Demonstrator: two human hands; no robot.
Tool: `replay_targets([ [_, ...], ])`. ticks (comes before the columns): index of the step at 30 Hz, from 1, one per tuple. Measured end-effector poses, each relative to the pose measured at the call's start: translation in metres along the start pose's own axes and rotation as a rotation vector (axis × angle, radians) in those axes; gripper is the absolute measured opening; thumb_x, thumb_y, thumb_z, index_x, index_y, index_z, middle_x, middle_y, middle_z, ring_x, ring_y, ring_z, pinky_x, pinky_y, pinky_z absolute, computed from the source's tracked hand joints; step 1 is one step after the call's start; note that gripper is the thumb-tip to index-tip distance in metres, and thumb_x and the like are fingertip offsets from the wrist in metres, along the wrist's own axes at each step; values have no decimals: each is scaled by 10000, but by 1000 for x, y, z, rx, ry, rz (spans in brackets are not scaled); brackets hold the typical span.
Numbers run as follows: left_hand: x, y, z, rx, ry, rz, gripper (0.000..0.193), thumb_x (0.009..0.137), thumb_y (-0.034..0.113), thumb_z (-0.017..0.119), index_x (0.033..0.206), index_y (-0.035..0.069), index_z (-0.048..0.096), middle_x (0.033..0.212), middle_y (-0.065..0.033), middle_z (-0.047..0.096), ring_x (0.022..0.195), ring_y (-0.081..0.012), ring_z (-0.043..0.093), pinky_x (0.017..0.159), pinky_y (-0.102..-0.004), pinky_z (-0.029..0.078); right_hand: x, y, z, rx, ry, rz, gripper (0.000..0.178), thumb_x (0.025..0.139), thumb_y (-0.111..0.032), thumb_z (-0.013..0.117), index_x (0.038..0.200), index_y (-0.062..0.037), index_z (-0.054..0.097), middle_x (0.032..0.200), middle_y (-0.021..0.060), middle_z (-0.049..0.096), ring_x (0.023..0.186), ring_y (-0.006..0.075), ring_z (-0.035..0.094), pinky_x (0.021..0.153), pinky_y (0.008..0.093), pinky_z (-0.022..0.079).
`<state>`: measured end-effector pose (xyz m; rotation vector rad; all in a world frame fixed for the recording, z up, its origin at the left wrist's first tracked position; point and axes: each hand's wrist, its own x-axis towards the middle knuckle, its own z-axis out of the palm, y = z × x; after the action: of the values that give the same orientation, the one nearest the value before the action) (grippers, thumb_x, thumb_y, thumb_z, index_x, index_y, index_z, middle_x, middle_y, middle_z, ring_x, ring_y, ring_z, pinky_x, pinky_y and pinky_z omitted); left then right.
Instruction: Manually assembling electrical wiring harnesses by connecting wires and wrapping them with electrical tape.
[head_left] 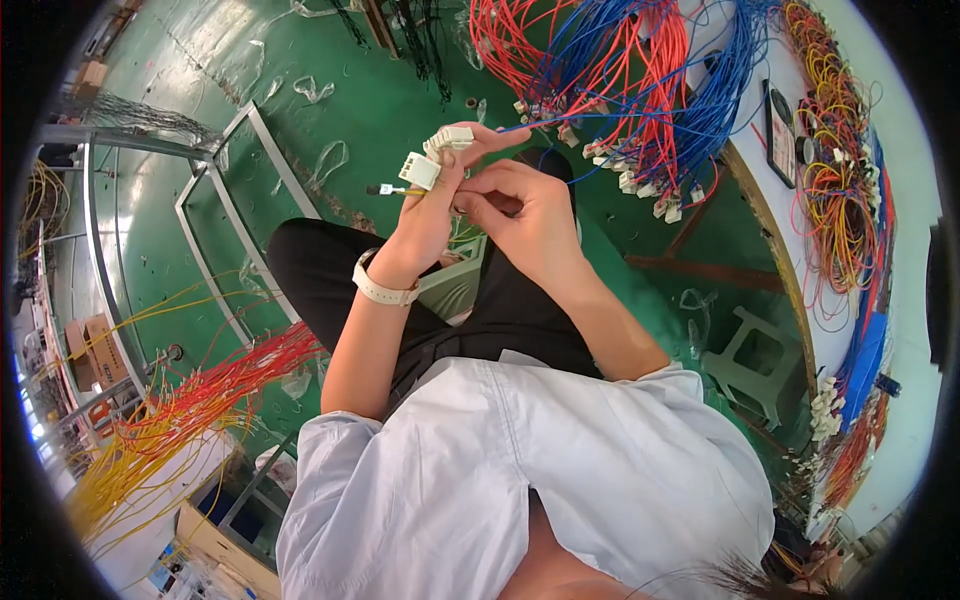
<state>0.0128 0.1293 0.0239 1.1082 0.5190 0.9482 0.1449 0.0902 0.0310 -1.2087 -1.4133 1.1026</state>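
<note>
My left hand, wearing a white watch band, is closed around white plastic connectors. One white connector faces left with its slots showing, and more white connectors sit above it along the fingers. Below them, a short lead with a black tip sticks out to the left. My right hand meets the left palm with thumb and forefinger pinched; what lies between them is too small to make out. Thin blue wires run from around my hands toward the hanging bundle.
Red and blue wires with white connectors hang off the curved table at right. On it lie a phone and yellow-red wire bundles. A green stool stands below. Metal frames and red-yellow wires are at left.
</note>
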Motion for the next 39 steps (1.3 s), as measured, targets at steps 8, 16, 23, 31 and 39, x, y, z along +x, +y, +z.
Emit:
replay_targets([
  [8,0,-7,-16,141,-86,-201,591,1028,401,160,1319,-4,478,1381,-135,455,1182,-210,478,1021,-358,381,4,21,-4,41,-122,81,93,835,-1,649,901,64,653,903,66,631,806,105,619,715,245,511],
  [16,3,-16,-22,82,14,-163,443,1031,350,267,1278,25,440,1237,-102,498,1179,-204,463,1049,-353,332,20,47,-1,179,-188,261,109,863,-45,639,928,40,661,931,22,636,817,74,570,747,246,467],
  [23,15,-15,-17,559,-8,84,199,968,125,400,1091,54,539,1098,-99,523,1064,-224,494,980,-353,363,10,60,9,296,-91,20,157,928,-84,514,1044,3,574,894,19,595,857,96,543,774,257,452],
  [31,5,-22,-10,4,190,-196,414,1037,340,201,1134,66,496,1218,-160,590,1099,-231,550,965,-369,397,7,51,-1,328,-61,187,225,957,-219,521,856,-21,553,698,5,505,649,104,455,582,282,377],
  [39,19,-13,-94,-529,307,-112,341,995,390,398,1005,79,537,982,-115,657,993,-284,613,871,-402,453,-73,39,-169,24,170,404,333,887,-223,609,608,-43,578,555,-36,492,519,39,416,474,225,306],
])
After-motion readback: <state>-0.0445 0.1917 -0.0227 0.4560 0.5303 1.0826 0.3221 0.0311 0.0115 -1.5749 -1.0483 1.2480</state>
